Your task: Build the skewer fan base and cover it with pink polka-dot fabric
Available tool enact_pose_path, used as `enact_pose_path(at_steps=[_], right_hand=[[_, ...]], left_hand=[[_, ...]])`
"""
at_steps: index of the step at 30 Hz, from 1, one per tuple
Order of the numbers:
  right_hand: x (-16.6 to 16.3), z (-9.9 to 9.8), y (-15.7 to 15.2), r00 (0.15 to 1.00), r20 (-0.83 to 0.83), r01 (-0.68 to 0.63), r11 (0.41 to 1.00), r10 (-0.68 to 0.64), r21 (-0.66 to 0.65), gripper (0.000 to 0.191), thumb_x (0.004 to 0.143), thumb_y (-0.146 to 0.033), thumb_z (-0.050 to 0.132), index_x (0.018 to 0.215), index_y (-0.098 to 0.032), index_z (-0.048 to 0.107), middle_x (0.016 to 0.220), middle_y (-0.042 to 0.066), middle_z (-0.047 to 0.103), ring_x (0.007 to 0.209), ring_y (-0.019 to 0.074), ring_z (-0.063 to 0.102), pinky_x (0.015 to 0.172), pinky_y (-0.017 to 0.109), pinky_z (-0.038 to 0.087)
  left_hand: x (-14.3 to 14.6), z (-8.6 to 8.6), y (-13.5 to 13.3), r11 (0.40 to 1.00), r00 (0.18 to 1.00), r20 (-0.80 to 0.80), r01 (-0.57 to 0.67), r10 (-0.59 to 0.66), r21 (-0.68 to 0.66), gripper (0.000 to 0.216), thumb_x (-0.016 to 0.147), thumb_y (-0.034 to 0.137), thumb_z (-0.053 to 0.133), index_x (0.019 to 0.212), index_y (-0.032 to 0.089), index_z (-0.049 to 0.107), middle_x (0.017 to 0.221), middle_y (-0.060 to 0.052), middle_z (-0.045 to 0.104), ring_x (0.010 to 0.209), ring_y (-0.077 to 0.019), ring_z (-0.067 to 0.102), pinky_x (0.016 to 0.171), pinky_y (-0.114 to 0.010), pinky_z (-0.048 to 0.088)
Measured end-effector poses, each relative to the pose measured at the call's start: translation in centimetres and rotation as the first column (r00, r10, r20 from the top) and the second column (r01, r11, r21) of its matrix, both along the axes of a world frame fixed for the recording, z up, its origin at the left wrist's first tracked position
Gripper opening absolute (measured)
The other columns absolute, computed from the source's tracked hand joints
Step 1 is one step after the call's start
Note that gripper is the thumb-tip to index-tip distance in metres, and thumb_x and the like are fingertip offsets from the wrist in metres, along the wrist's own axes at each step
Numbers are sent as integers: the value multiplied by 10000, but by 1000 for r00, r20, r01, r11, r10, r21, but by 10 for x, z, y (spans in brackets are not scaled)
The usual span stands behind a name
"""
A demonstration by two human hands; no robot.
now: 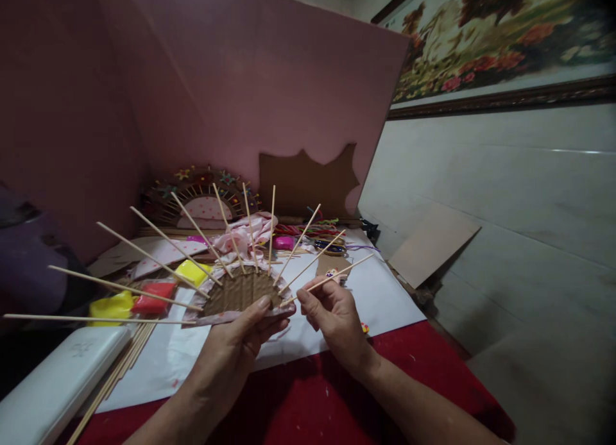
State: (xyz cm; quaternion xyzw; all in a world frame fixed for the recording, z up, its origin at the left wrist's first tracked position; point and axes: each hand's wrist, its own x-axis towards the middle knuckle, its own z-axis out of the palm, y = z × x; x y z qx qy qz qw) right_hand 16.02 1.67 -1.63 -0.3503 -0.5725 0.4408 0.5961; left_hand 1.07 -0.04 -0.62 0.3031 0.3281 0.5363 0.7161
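1. Pinching with thumb over fingers, the left hand [240, 342] holds a cardboard half-disc [240, 291] by its straight lower edge, which is trimmed with patterned fabric. The piece is raised above the white sheet [389, 297].
2. At the half-disc's right corner, the right hand [334, 320] closes thumb and forefinger on the lower end of the rightmost stick [339, 274], which slants up to the right.
3. More wooden spokes [158, 259] fan out from the curved edge, running from far left round to upper right.
4. Yellow blocks [111, 304], a red block [154, 296] and pink fabric [245, 230] lie on the sheet behind. Spare sticks [125, 361] rest beside a white case [58, 381] at lower left.
5. A decorated fan [202, 195] stands against the pink board [240, 79], next to a brown cut-out [308, 179]. A red cloth [308, 400] covers the near edge.
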Motion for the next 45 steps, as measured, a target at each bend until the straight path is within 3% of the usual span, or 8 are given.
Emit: enact_pose_path(at_steps=[18,31,45], right_hand=[[-3,1,0,993,-70,-102,993,98,-64,152,784,-282,609,745,-146,551,589,-32,539,451,70,451,417,208,360],[-3,1,0,993,-72,-98,993,93,-62,158,784,-287,608,741,-148,547,588,-33,533,448,70,449,410,207,356],[-2,-4,1,987,-126,-109,993,102,-48,159,785,-292,609,751,-163,523,543,-53,489,440,69,419,404,204,333]], left_hand=[[-2,-4,3,995,999,36,-25,28,-97,122,730,186,613,683,92,676,783,-119,714,785,-191,653,736,-288,505],[-2,-3,3,996,999,33,-33,35,-80,128,723,199,621,692,94,688,786,-113,714,785,-190,651,738,-286,501],[0,-2,1,999,1000,5,-20,20,39,161,726,234,621,715,105,716,787,-95,718,785,-182,646,759,-271,487]])
